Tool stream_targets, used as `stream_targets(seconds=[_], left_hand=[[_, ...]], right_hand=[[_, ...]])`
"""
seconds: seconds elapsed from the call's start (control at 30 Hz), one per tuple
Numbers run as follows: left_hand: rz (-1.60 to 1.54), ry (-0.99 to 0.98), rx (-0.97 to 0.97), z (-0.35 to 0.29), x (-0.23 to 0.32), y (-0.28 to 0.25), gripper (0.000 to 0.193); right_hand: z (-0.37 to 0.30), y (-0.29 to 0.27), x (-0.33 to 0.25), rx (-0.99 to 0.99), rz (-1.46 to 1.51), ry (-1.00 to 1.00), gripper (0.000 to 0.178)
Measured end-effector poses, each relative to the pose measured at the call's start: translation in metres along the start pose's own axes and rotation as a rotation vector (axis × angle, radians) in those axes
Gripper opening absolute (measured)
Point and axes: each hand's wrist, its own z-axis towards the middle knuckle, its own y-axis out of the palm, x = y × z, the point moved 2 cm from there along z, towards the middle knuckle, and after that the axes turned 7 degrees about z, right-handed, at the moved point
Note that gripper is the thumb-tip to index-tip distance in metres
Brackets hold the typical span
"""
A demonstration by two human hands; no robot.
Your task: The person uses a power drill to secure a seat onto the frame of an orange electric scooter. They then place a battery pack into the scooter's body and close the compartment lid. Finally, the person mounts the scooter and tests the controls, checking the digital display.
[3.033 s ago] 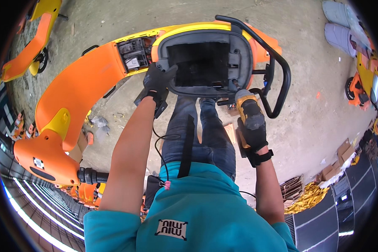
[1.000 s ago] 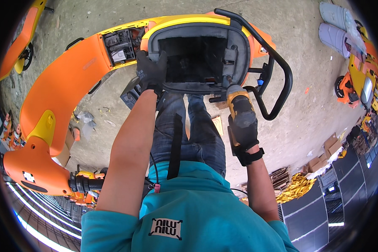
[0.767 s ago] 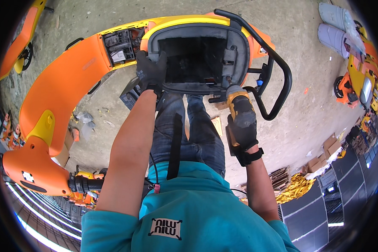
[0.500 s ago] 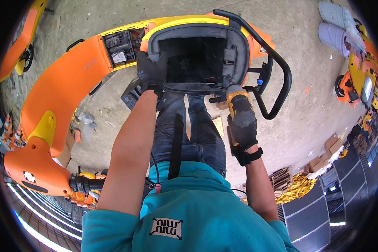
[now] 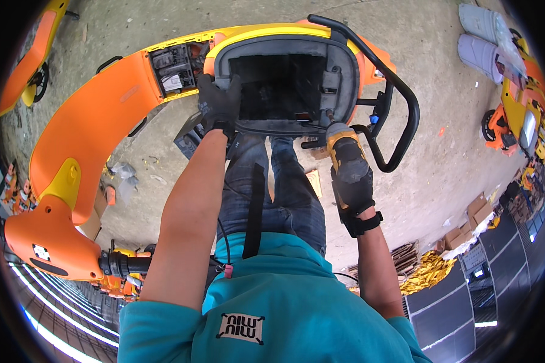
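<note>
An orange and yellow scooter (image 5: 97,115) stands in front of me, its dark grey under-seat compartment (image 5: 345,66) uncovered and black inside. My left hand (image 5: 218,103), in a dark glove, lies on the compartment's left rim with thumb and fingers apart. In my gloved right hand (image 5: 356,190) is a yellow and black cordless drill (image 5: 347,151), fingers wrapped round its grip. The drill's tip meets the rim's near right corner; whatever fastener sits there is too small to make out.
A black tubular grab rail (image 5: 409,100) curves round the scooter's right end. Left of the compartment is an open bay (image 5: 174,66) with parts inside. Whitish buckets (image 5: 478,51) and other scooters (image 5: 515,115) stand at right. Yellow parts (image 5: 430,272) lie heaped behind on the right.
My right hand and wrist have shifted very slightly, while the drill stays at the same corner. The left hand keeps its place on the rim.
</note>
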Motion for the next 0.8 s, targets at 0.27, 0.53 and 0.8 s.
stream_targets(seconds=[0.27,0.53,0.8], left_hand=[[-0.007,0.0,-0.013,-0.001,-0.004,0.003,0.065],[-0.048,-0.01,-0.018,0.0,0.001,0.0,0.065],[-0.016,0.163,0.114,0.002,-0.009,-0.021,0.039]], right_hand=[[-0.002,-0.005,0.008,0.0,0.221,0.161,0.033],[0.001,-0.01,-0.004,-0.012,0.09,-0.009,0.026],[-0.009,-0.023,-0.021,0.038,0.156,-0.008,0.027]])
